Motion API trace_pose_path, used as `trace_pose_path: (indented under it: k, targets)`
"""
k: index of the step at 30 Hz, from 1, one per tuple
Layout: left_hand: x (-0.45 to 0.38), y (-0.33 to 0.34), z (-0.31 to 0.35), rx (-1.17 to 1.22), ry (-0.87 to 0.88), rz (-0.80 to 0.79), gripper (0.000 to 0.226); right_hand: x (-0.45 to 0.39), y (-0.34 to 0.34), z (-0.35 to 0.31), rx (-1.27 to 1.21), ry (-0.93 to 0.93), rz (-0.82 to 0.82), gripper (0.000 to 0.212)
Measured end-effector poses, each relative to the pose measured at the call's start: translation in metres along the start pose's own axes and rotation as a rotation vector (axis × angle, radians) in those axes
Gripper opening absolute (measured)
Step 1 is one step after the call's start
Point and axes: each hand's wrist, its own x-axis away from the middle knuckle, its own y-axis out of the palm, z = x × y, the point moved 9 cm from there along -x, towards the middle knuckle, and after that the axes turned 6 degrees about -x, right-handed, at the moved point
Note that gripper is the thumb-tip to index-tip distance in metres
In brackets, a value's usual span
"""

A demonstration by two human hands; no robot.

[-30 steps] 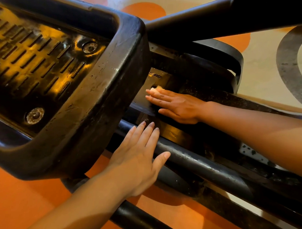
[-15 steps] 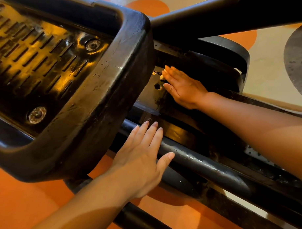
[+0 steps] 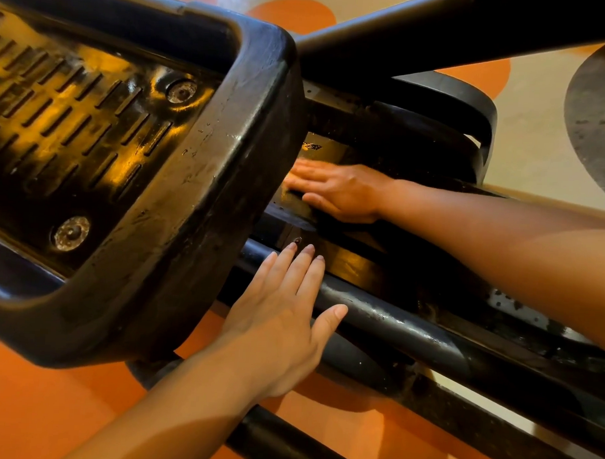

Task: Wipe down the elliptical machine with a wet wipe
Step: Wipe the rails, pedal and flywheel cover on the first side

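Elliptical machine [image 3: 379,259] fills the view: black frame on an orange and cream floor [image 3: 48,392]. Wet wipe not discernible; if present it lies hidden under the right hand. Foot pedal [image 3: 132,161], ribbed with two bolts, overhangs the frame from the left and covers the right fingertips. A dark bar [image 3: 438,28] crosses above. Right hand [image 3: 340,189] lies flat on the flat inner rail [image 3: 331,151], fingers straight and together, slightly blurred. Left hand [image 3: 284,314] rests on the round tube [image 3: 394,318], fingers extended, thumb spread, holding nothing.
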Motion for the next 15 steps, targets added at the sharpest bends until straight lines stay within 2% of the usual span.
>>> trace_pose_path:
  k: [3,5,7,12,15]
  targets:
    - [0.0,0.001,0.0,-0.006,0.001,-0.008,0.068,-0.001,-0.016,0.038,-0.008,0.272,0.117,0.054]
    - [0.0,0.002,0.0,-0.008,0.0,-0.018,0.068,-0.001,-0.014,0.045,-0.039,0.305,0.141,0.057]
    - [0.0,0.002,0.0,-0.009,-0.004,-0.021,0.068,-0.001,-0.003,0.038,-0.088,0.247,0.122,0.057]
    - [-0.001,0.002,0.0,-0.029,-0.003,-0.027,0.068,0.031,0.017,0.002,-0.08,-0.06,0.023,0.059]
    - [-0.001,0.002,-0.001,-0.02,-0.001,-0.008,0.068,0.057,0.026,0.002,-0.016,-0.094,-0.034,0.058]
